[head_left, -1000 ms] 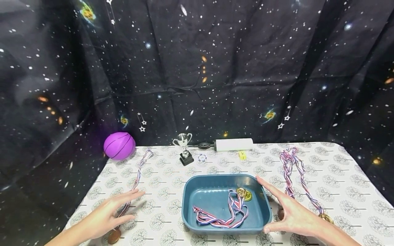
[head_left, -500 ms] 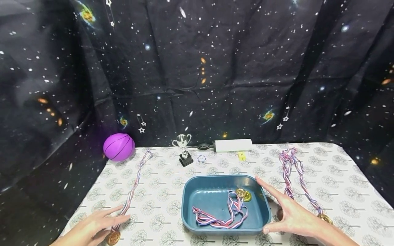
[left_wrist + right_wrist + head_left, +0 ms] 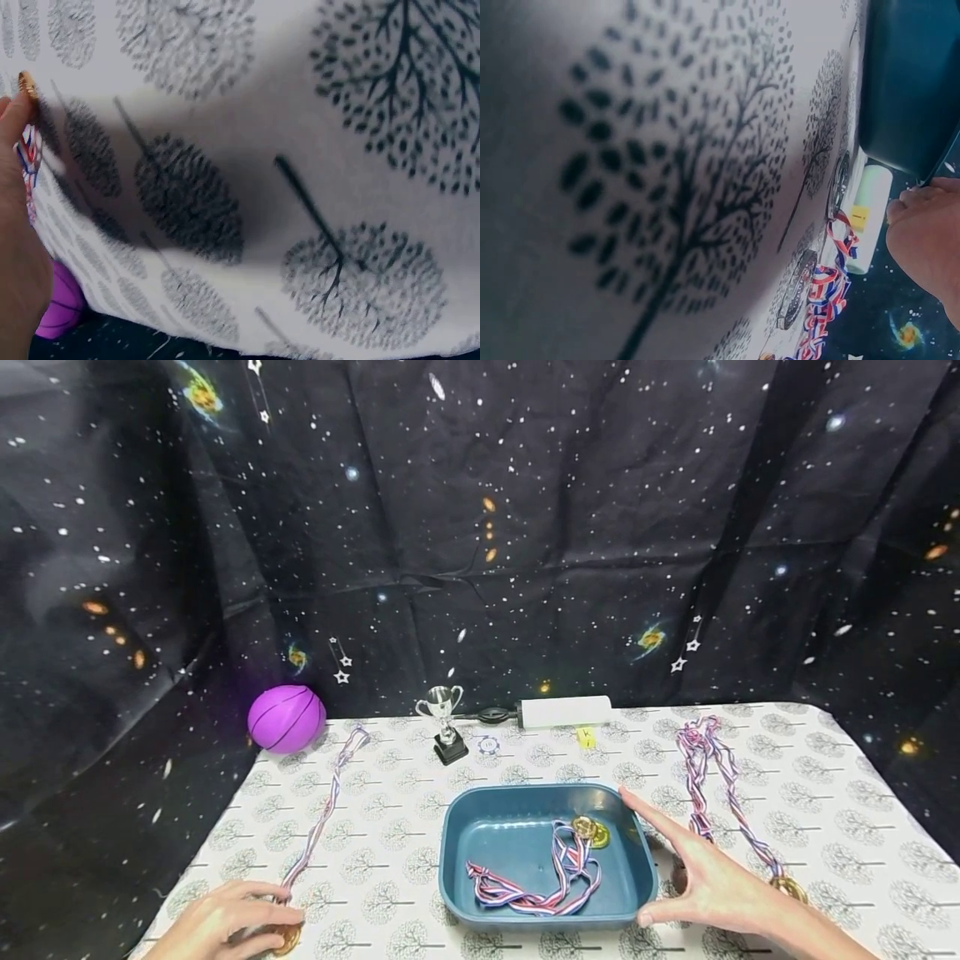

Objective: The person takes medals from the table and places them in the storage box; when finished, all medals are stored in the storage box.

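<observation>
Collecting step. The left hand (image 3: 225, 927) curls over a gold medal (image 3: 287, 938) on a red, white and blue ribbon (image 3: 324, 814), which trails away from its fingertips over the tree-printed tablecloth (image 3: 390, 868). The right hand (image 3: 708, 885), fingers straight and holding nothing, braces the wall of the dark blue plastic tray (image 3: 457, 843) (one ribboned medal (image 3: 592, 832) already inside). Next, probably: lift the medal and carry it rightward into the tray, minding the dragging ribbon.

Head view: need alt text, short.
A left hand grips a medal at the table's near edge, its ribbon trailing away; the right hand rests open against a blue tray holding another ribboned medal. Behind stand a purple ball and small trophy.
</observation>
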Demonstrator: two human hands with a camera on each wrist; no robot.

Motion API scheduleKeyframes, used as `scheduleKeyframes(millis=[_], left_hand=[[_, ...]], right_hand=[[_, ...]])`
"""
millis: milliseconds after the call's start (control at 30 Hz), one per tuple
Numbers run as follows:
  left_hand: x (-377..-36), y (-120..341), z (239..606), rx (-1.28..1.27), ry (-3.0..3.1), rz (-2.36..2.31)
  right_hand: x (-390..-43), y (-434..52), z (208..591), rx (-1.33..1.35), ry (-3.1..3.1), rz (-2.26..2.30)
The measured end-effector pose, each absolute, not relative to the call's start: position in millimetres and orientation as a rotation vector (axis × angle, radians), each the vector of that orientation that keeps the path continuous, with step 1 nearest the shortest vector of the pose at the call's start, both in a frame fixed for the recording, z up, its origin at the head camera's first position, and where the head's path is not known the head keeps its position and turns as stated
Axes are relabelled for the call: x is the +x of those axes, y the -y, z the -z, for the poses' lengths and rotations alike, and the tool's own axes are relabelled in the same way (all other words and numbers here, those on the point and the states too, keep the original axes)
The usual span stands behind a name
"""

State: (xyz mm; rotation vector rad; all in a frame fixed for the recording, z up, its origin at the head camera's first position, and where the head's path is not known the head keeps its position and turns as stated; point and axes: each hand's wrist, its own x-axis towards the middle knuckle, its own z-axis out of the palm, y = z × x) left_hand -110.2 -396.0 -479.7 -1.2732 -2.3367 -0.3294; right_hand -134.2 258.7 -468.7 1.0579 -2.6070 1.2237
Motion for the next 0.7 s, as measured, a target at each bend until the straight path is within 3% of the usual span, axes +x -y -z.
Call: scheduleKeyframes(millis=[167, 700], left_hand=[[-107, 396, 484, -1.207, 2.371, 0.397], [-106, 400, 479, -1.341, 2.331, 0.344]], right_hand=[[-133, -259, 470, 1.042, 2.618, -1.251], [-133, -257, 471, 1.036, 2.611, -1.259]])
